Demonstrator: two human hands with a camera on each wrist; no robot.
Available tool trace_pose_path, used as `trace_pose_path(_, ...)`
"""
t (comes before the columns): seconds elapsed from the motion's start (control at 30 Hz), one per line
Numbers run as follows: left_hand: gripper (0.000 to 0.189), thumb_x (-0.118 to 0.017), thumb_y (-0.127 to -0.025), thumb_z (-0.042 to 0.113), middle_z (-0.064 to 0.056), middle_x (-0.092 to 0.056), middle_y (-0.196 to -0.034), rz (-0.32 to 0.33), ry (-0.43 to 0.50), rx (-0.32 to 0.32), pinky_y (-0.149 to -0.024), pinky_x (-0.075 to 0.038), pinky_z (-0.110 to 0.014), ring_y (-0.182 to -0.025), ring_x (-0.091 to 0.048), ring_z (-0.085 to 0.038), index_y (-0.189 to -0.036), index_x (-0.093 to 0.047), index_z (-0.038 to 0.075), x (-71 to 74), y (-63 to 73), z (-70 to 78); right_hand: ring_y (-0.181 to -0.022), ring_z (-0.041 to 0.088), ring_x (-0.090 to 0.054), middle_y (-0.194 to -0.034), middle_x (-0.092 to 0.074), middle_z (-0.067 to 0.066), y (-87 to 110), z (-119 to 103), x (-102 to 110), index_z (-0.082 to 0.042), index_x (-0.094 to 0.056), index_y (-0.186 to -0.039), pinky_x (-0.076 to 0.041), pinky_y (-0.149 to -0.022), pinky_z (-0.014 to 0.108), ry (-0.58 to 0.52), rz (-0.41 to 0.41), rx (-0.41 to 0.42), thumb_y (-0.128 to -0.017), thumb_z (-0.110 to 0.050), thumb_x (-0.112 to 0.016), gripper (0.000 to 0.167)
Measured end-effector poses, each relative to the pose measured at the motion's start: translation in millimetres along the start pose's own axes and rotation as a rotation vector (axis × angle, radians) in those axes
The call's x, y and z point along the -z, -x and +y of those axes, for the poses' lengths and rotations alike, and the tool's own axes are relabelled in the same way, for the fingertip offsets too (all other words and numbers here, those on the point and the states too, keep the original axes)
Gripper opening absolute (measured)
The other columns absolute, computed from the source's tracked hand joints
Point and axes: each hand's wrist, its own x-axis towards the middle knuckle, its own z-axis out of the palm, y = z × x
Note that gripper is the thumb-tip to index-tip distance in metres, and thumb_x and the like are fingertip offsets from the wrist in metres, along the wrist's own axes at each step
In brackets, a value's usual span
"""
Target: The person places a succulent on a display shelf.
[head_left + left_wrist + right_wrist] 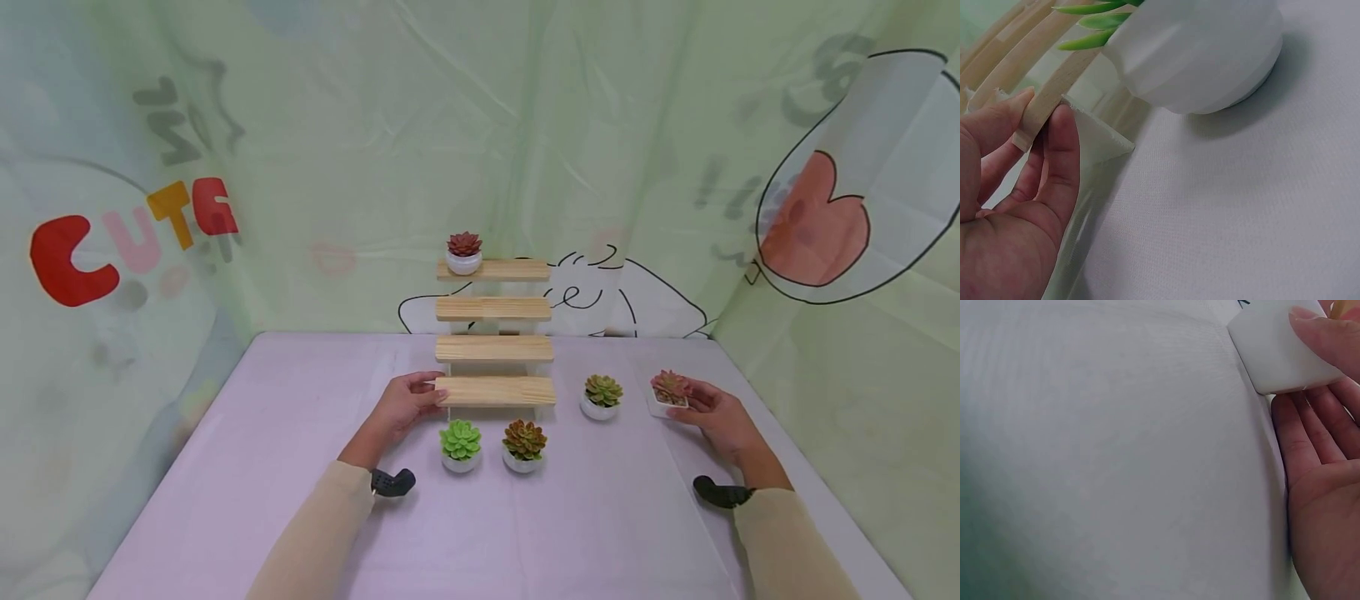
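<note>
A wooden tiered shelf [495, 390] stands toward the back of the table. My left hand [408, 402] pinches the left end of its lowest board [1054, 94] between thumb and fingers. Far to the right, my right hand [718, 417] grips a square white pot with a pinkish-red succulent [670, 390]; in the right wrist view the thumb lies on the side of the white pot [1285, 353] and the fingers are at its underside. A bright green succulent [460, 442] in a round white pot is near my left hand, and this pot [1204, 56] looms large in the left wrist view.
A brown-orange succulent [524, 442] stands in front of the shelf, and an olive-green succulent [602, 393] sits to its right. On the top board rests a dark red succulent [464, 250]. Printed fabric walls [360, 150] enclose the pale table [600, 517] at the back and sides.
</note>
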Motion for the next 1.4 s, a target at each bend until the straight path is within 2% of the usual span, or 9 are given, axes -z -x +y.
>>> trace_pose_path(0.1,0.046,-0.073,-0.094,0.003,-0.016,-0.064,-0.115,-0.006,0.002,-0.005,-0.092,-0.063,-0.04,-0.093,-0.07,-0.018,-0.138,-0.061,0.002,0.8,-0.7,-0.4,-0.148,0.044,-0.035,-0.162,-0.034,0.027,0.1,0.8,0.2,0.0,-0.025,-0.16,-0.053,-0.105,0.024,0.02,0.013,0.011,-0.084,-0.053,-0.08,0.107)
trace_pose_path(0.17,0.046,-0.072,-0.094,0.003,-0.016,-0.063,-0.115,-0.01,0.002,-0.008,-0.093,-0.062,-0.042,-0.093,-0.07,-0.018,-0.139,-0.061,0.002,1.2,-1.3,-0.9,-0.147,0.044,-0.037,-0.161,-0.036,0.026,0.6,0.5,0.5,0.0,-0.027,-0.16,-0.055,-0.101,0.02,0.027,0.016,0.01,-0.084,-0.053,-0.08,0.106)
trace_pose_path(0.23,0.046,-0.072,-0.094,0.003,-0.016,-0.063,-0.115,-0.009,0.0,-0.008,-0.094,-0.062,-0.043,-0.093,-0.069,-0.018,-0.139,-0.061,0.002,1.1,-1.2,-0.6,-0.147,0.044,-0.037,-0.16,-0.037,0.026,1.0,0.0,1.0,0.0,-0.028,-0.159,-0.055,-0.102,0.023,0.034,0.018,0.006,-0.084,-0.054,-0.08,0.106)
trace_pose_path(0.43,0.046,-0.072,-0.094,0.002,-0.016,-0.064,-0.116,-0.004,0.0,-0.005,-0.095,-0.062,-0.043,-0.093,-0.07,-0.018,-0.139,-0.061,0.002,0.2,-1.3,0.4,-0.147,0.046,-0.038,-0.162,-0.035,0.025,2.3,-4.6,3.3,-0.002,-0.032,-0.158,-0.046,-0.113,0.051,0.064,0.028,-0.008,-0.083,-0.056,-0.08,0.105)
trace_pose_path(0.6,0.047,-0.072,-0.095,0.003,-0.016,-0.063,-0.115,-0.008,0.001,-0.019,-0.093,-0.062,-0.042,-0.092,-0.07,-0.018,-0.14,-0.059,0.0,0.1,-0.4,0.3,-0.148,0.047,-0.036,-0.162,-0.035,0.025,3.6,-12.3,7.4,-0.003,-0.033,-0.158,-0.041,-0.115,0.061,0.066,0.038,-0.013,-0.083,-0.058,-0.079,0.104)
trace_pose_path(0.93,0.047,-0.072,-0.094,0.003,-0.016,-0.064,-0.116,-0.004,0.012,-0.006,-0.091,-0.063,-0.039,-0.095,-0.07,-0.019,-0.14,-0.061,0.003,-0.1,-0.6,0.8,-0.149,0.048,-0.032,-0.163,-0.031,0.027,7.2,-43.8,14.5,-0.002,-0.029,-0.159,-0.037,-0.116,0.064,0.048,0.037,0.005,-0.087,-0.055,-0.077,0.102)
trace_pose_path(1.17,0.046,-0.072,-0.094,0.002,-0.016,-0.064,-0.116,0.006,0.02,0.0,-0.088,-0.064,-0.036,-0.096,-0.07,-0.02,-0.139,-0.061,0.003,1.0,-1.3,0.5,-0.147,0.043,-0.039,-0.161,-0.037,0.024,6.1,-62.0,14.2,-0.004,-0.031,-0.159,-0.041,-0.113,0.053,0.068,0.045,0.039,-0.083,-0.063,-0.076,0.106)
trace_pose_path(1.4,0.046,-0.071,-0.094,0.002,-0.015,-0.065,-0.115,-0.005,0.018,0.001,-0.092,-0.063,-0.039,-0.094,-0.07,-0.019,-0.139,-0.061,0.002,-0.1,0.8,0.3,-0.147,0.041,-0.04,-0.162,-0.038,0.022,3.8,-78.1,12.8,-0.004,-0.032,-0.159,-0.041,-0.113,0.051,0.067,0.029,0.08,-0.085,-0.059,-0.076,0.102)
